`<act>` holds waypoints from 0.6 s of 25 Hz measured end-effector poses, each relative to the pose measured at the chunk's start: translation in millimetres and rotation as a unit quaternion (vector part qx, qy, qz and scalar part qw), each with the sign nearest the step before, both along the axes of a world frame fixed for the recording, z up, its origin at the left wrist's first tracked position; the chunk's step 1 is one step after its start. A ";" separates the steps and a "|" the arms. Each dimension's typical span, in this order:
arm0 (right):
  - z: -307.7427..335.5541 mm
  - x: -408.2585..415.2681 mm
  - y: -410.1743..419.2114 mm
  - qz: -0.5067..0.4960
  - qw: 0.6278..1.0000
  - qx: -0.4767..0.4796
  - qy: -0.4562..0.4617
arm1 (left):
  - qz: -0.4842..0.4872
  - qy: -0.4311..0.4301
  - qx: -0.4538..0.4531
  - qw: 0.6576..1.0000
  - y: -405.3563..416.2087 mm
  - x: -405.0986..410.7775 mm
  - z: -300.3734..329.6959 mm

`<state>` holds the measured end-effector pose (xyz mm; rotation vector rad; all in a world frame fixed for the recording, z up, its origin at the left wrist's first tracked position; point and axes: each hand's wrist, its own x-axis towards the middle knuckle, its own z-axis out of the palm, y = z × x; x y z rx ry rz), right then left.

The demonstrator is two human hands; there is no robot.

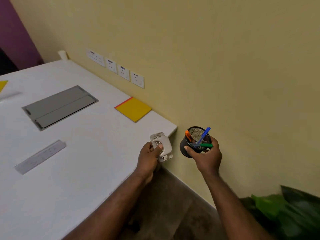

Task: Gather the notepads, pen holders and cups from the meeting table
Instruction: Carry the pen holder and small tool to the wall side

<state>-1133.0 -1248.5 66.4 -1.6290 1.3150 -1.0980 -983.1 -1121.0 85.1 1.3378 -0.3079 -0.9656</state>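
Observation:
My right hand (pixel 207 157) grips a black mesh pen holder (pixel 194 142) with orange, blue and green pens, held off the table's corner in front of the wall. My left hand (pixel 149 157) is closed on a grey hole punch (pixel 161 145) at the white table's (pixel 69 170) right edge. A yellow notepad with a red spine (pixel 133 109) lies flat by the wall. Another yellow notepad (pixel 3 84) shows partly at the left edge. A white cup (pixel 62 54) stands at the table's far corner.
A clear plastic ruler (pixel 40 157) lies on the table to the left. A grey cable hatch (pixel 59 106) is set into the tabletop. Wall sockets (pixel 116 68) line the yellow wall. Green plant leaves (pixel 284 212) fill the lower right above the floor.

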 end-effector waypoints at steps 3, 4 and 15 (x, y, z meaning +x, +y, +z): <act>-3.9 45.5 -36.1 0.045 0.999 0.007 -0.007 | 0.039 0.005 0.017 0.999 -17.2 39.2 -5.0; -6.9 60.3 -46.6 0.059 0.998 0.010 -0.010 | 0.052 0.006 0.024 0.998 -21.6 51.9 -7.9; -47.5 204.2 -178.2 0.242 0.970 0.019 0.011 | 0.180 0.019 0.059 0.982 -105.0 143.2 -35.8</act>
